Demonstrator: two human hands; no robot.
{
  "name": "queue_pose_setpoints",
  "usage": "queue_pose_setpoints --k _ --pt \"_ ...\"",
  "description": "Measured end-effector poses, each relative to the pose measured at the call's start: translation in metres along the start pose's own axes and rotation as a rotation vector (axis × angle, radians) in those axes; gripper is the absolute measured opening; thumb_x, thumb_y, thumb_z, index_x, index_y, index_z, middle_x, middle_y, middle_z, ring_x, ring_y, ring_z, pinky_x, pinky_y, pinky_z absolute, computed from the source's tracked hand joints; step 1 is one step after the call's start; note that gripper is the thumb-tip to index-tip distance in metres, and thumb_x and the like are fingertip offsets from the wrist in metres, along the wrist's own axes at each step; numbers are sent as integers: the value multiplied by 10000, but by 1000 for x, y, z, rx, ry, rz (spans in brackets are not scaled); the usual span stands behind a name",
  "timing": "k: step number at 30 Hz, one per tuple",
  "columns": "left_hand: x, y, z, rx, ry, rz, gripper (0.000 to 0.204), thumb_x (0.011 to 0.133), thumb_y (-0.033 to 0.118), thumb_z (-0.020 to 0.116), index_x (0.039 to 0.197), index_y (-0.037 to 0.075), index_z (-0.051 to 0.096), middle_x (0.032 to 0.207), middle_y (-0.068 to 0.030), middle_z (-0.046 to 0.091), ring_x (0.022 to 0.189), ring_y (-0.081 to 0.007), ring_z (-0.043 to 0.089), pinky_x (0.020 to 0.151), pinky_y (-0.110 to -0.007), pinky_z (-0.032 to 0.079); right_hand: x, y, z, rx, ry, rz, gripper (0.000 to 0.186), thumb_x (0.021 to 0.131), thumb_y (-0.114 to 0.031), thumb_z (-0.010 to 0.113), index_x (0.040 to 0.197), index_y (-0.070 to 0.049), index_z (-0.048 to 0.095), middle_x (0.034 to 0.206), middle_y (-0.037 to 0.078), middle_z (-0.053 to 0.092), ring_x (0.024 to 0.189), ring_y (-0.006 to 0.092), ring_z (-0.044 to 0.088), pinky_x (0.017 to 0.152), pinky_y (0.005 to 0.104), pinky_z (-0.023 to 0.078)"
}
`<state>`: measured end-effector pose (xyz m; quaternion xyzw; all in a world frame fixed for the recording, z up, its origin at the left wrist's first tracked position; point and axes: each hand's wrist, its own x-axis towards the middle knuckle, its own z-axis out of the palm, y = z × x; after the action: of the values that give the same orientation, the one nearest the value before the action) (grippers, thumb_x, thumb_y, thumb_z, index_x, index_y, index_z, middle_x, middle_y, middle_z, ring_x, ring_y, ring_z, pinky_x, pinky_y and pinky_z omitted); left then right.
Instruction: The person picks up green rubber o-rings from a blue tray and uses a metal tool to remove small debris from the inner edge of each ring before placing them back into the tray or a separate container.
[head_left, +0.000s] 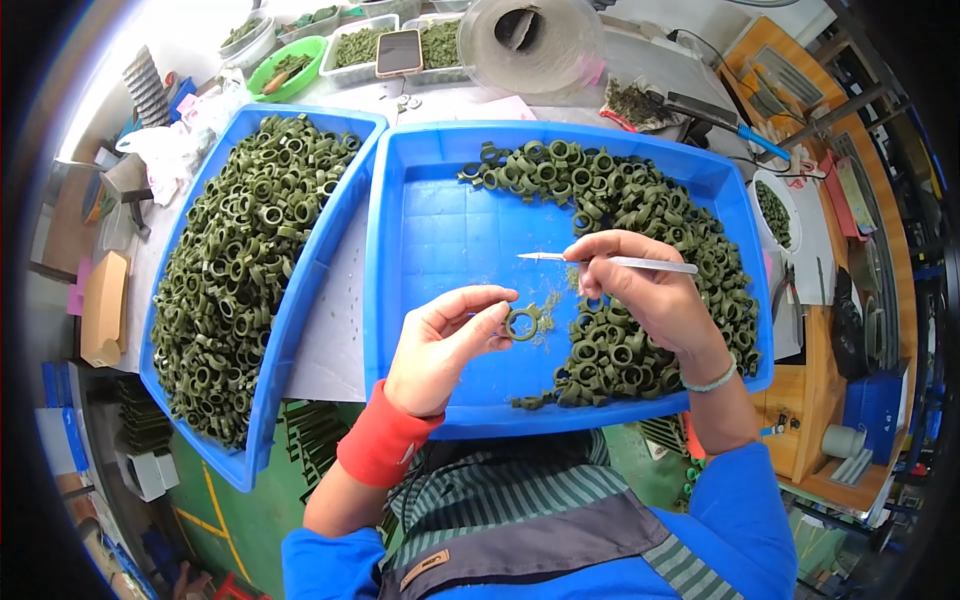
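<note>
Centrally, left hand [452, 338] pinching green ring [535, 318], right hand [640, 287] gripping pointed tool [655, 265], ring between both hands

A pale grey, smooth-topped table [335, 310] carries two blue plastic trays side by side: a narrower, slanted left tray [275, 385] and a wider, rectangular right tray [440, 230]. Along its far side sit a round, bright green plastic bowl [300, 88] and, just beside it, a translucent rectangular plastic tub [350, 76]. Near the right tray's right end rests a white, rounded container [797, 222].
</note>
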<state>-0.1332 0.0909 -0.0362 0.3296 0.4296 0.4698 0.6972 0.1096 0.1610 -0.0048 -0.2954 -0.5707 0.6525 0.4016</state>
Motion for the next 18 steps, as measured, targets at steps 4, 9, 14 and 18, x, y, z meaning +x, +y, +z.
queue_pose_setpoints --k 4,9,14,18 --pt "-1 3 -3 67 -22 -37 231 994 99 629 1195 3 690 1031 -36 704 898 -83 665 799 -234 561 -2 -6 1 -114 -41 64 267 1044 -188 572 1104 31 710 824 14 635 731 85 566 666 220 466" --pt "-1 5 -2 157 -106 -16 230 986 152 655 1143 3 732 943 -15 703 848 -73 639 754 -239 534 -4 1 8 -148 -127 -12 293 1071 -218 520 995 15 681 836 14 607 730 78 536 656 235 451" --pt "-1 11 3 291 -131 17 211 984 118 647 1138 0 731 946 -6 690 807 -63 601 713 -224 496 -4 6 9 -171 -196 -57 261 1071 -187 512 1000 17 657 874 26 620 752 86 568 668 250 478" --pt "-2 11 2 399 -90 139 189 982 97 643 1113 -8 733 943 -3 685 771 -55 564 684 -220 462 -6 5 13 -218 -165 -95 250 1062 -166 524 986 25 666 886 49 654 758 105 626 668 257 515"
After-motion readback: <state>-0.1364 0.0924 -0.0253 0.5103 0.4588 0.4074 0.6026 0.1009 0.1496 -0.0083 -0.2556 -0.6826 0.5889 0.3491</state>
